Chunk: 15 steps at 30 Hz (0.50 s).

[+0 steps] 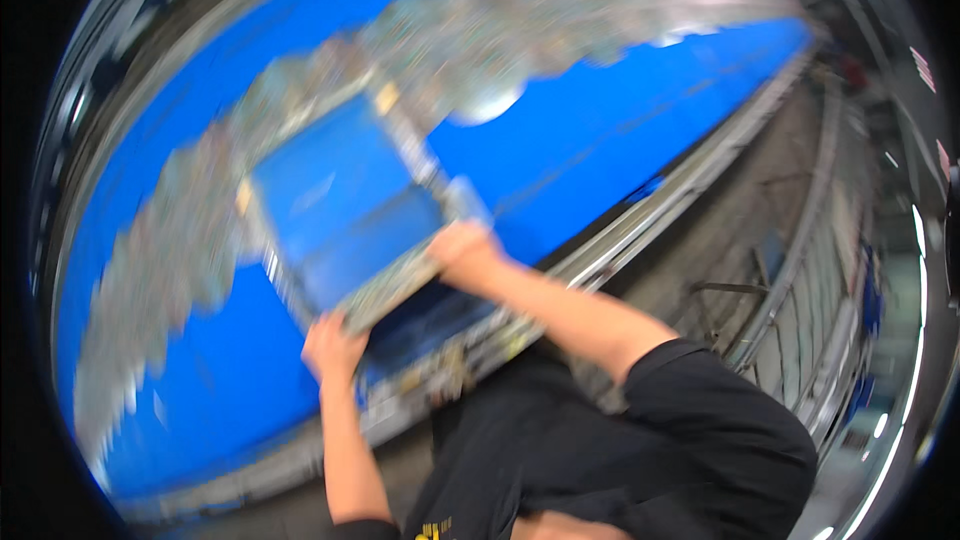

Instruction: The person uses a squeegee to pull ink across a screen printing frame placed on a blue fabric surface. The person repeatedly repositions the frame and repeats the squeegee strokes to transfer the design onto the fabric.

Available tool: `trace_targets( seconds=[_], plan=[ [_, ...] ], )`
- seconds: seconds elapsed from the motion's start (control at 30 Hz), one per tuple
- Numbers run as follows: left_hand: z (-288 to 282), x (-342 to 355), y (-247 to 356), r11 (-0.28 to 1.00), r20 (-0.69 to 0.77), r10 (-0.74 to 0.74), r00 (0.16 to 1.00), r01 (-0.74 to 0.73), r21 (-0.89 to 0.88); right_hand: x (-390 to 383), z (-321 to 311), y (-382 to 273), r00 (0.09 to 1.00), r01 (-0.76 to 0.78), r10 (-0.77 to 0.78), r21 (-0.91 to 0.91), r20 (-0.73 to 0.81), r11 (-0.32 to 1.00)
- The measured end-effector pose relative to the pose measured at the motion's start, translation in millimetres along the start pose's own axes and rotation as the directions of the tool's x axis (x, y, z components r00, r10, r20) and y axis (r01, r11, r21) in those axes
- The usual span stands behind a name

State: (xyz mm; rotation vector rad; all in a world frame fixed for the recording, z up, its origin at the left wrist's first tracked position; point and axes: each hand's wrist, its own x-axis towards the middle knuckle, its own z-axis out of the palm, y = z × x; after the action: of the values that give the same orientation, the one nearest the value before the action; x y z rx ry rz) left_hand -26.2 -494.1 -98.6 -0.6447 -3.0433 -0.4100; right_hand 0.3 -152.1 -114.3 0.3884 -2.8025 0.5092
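Gripping the rectangular frame (392, 288) over the blue worktop (580, 160), by its near edge, you have left hand (335, 347) and right hand (468, 255) curled around the near corners. Grip is established; release is not yet done. Blur hides whether frame and worktop touch.

Factory hall, long blue conveyor belt (600, 100), strip lights (880, 426)

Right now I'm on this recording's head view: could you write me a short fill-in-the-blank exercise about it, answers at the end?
1. The left hand and right hand grip the rectangular frame at its near edge, not its ____ edge.
2. The long surface around the frame is mainly ____.
3. The person's shirt is mainly ____.
4. The hand lower in the picture is the ____ one.

Missing words: far; blue; black; left.
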Motion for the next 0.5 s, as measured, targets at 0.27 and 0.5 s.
trace_targets(
  seconds=[0.27,0.5],
  plan=[
    [-34.0,-77.2,57.5,0.997,0.161,-0.062,0.985,0.056,0.044,-89.5,-47.4,-40.8,0.998,-0.047,0.047,0.001,0.036,0.999],
    [-88.3,17.6,46.8,0.989,0.26,-0.052,0.964,0.015,0.144,-6.8,-70.3,-14.8,1.0,-0.022,0.021,0.04,0.007,0.999]
  ],
)
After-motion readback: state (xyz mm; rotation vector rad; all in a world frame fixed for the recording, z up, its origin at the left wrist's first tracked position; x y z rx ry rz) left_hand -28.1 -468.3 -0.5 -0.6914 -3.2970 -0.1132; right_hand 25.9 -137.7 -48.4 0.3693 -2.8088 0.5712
